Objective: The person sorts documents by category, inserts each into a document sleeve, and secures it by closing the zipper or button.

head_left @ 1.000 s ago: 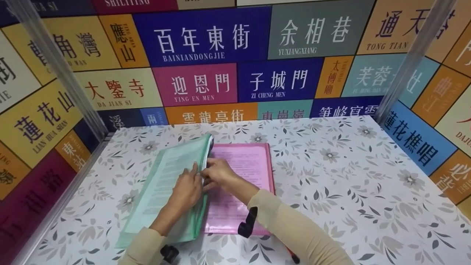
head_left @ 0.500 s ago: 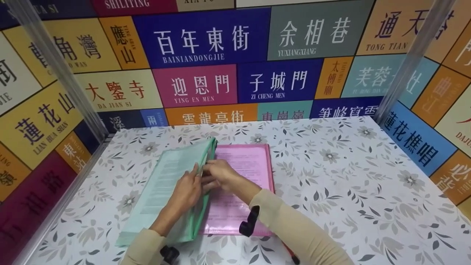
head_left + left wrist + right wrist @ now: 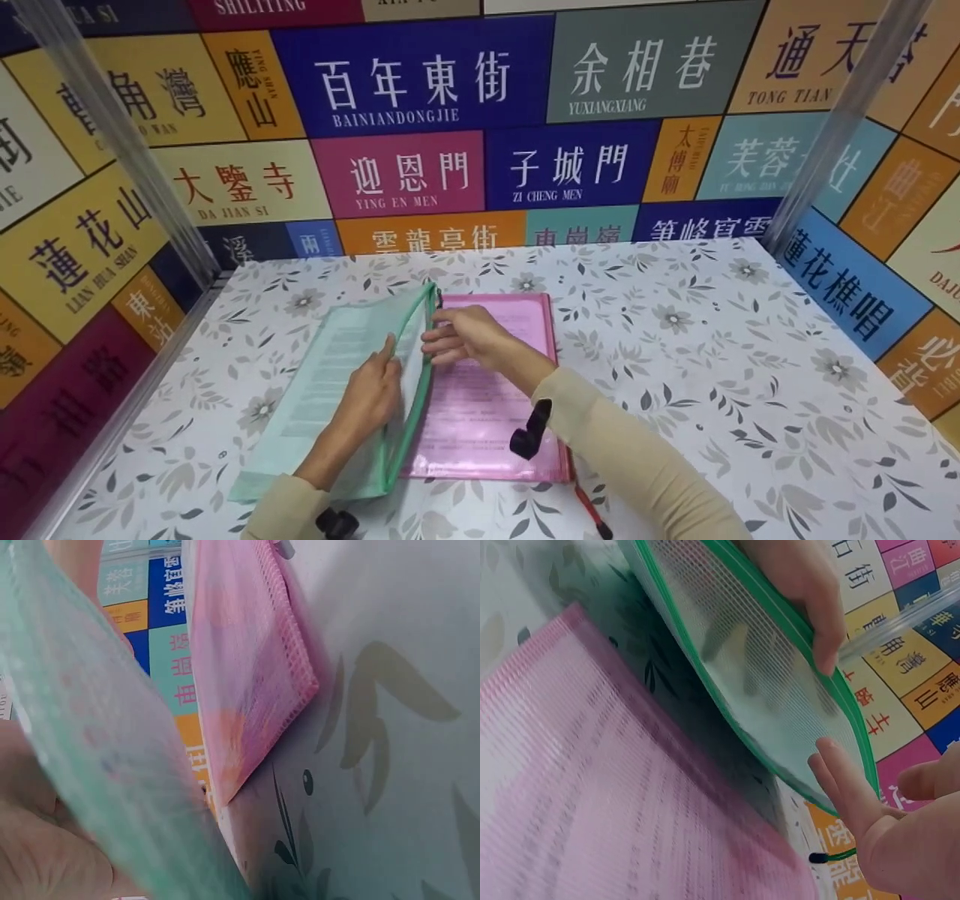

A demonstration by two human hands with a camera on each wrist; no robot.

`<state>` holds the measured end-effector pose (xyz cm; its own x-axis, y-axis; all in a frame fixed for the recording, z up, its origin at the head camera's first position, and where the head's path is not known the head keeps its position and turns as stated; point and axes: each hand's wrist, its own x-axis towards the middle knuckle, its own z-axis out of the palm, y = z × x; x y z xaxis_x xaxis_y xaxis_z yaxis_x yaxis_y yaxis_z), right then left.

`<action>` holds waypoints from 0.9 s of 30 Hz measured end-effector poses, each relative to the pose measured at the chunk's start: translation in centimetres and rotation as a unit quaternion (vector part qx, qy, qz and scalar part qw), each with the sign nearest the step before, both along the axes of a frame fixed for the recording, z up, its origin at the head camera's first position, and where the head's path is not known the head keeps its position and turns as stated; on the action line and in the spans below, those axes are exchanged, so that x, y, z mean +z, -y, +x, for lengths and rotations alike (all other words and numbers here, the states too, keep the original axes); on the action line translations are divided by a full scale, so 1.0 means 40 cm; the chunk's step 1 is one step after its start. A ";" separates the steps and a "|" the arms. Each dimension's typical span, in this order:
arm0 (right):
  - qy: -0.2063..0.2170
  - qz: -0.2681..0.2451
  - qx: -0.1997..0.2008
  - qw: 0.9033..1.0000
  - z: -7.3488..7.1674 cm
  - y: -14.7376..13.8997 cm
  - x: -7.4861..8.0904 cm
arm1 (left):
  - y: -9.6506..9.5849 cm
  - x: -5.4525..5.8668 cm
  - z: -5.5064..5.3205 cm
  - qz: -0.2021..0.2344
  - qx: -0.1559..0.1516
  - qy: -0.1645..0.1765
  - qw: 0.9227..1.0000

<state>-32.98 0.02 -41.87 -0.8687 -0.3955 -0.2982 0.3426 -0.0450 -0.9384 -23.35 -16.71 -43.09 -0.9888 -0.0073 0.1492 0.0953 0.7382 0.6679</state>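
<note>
A green mesh zipper pouch (image 3: 300,405) stands partly raised on the left, its long zipped side spread apart. Printed text shows through its upper face. My left hand (image 3: 367,397) grips the upper edge of that mouth, thumb and fingers on either side. In the right wrist view, white mesh shows inside the gap. My right hand (image 3: 480,337) is at the far part of the mouth with its fingers extended, by the green edge; whether they touch it I cannot tell. A pink zipper pouch (image 3: 487,420) with printed sheets lies flat beneath and to the right.
A red zipper pull (image 3: 591,510) trails from the near right corner of the pink pouch. The green pouch's black-tipped pull (image 3: 819,858) hangs at its far end. A flower-patterned table top (image 3: 712,420) spreads around, bounded by sign-covered walls (image 3: 420,82) and clear corner posts.
The green pouch's mouth has spread wider. My right hand has drawn away to the right and farther from me, its fingers straightening. My left hand still holds the upper edge.
</note>
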 end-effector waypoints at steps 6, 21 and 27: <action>-0.018 0.024 -0.020 0.999 -0.050 -0.018 -0.007 | 0.004 0.000 0.002 0.014 0.001 0.001 1.000; -0.140 0.060 -0.075 0.985 -0.133 -0.019 -0.011 | 0.007 -0.004 0.002 0.029 0.014 0.019 0.999; -0.168 0.081 -0.074 0.980 -0.145 -0.008 -0.010 | 0.009 -0.005 0.007 0.027 0.008 0.007 1.000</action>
